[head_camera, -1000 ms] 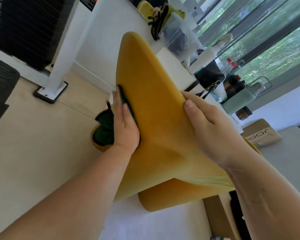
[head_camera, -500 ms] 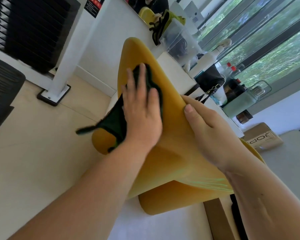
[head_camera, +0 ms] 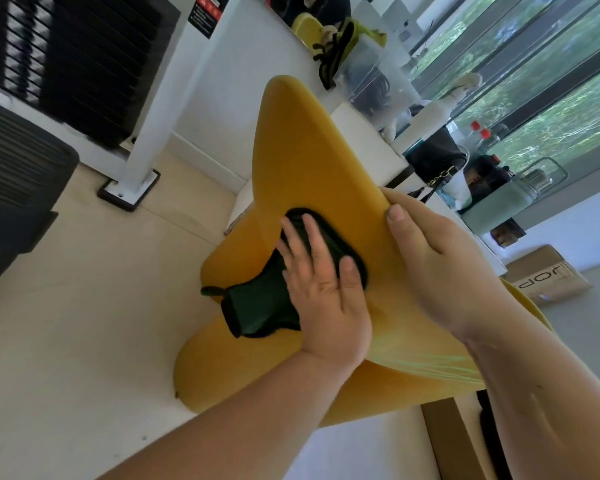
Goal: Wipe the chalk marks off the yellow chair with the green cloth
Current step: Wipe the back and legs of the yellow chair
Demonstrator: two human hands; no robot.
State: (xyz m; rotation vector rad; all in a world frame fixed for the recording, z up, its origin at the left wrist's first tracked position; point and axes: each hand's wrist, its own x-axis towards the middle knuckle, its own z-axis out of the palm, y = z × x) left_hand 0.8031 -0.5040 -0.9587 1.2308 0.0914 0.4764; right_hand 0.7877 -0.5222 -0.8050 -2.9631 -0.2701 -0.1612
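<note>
Pressing the green cloth flat on the yellow chair with my left hand, fingers straight, I grip the chair's edge in my right hand.

Office, by the look: black mesh desk chair, white worktop w/ clear storage bin, big windows, cardboard box.

Cloth on the chair, under the left hand, right hand beside
</note>
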